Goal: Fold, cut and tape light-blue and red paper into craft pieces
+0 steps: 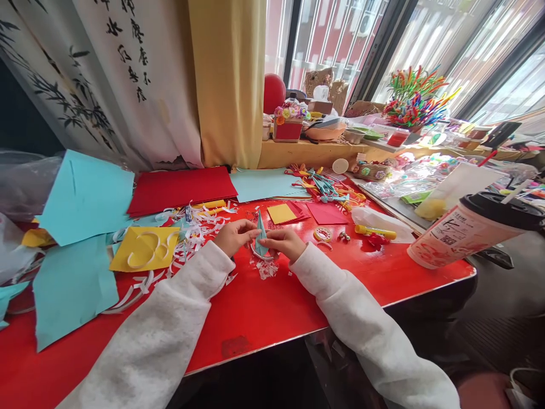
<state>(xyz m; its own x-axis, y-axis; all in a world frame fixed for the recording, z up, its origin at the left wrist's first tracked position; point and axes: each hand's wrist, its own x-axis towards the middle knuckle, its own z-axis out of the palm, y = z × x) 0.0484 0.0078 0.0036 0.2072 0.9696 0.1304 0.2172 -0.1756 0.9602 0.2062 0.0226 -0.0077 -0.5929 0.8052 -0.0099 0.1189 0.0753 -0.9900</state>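
Over one red table (pixel 272 307), left grip (pixel 233 236) and right grip (pixel 290 244) pinch one folded blue paper (pixel 261 226).

Paper (pixel 261 225) over table (pixel 255 318), strips (pixel 196 237) left, cup (pixel 464 230) right, curtain (pixel 230 85) behind

Teal paper (pixel 261 228), red tabletop (pixel 259 309), white bamboo-patterned curtain (pixel 100 74)
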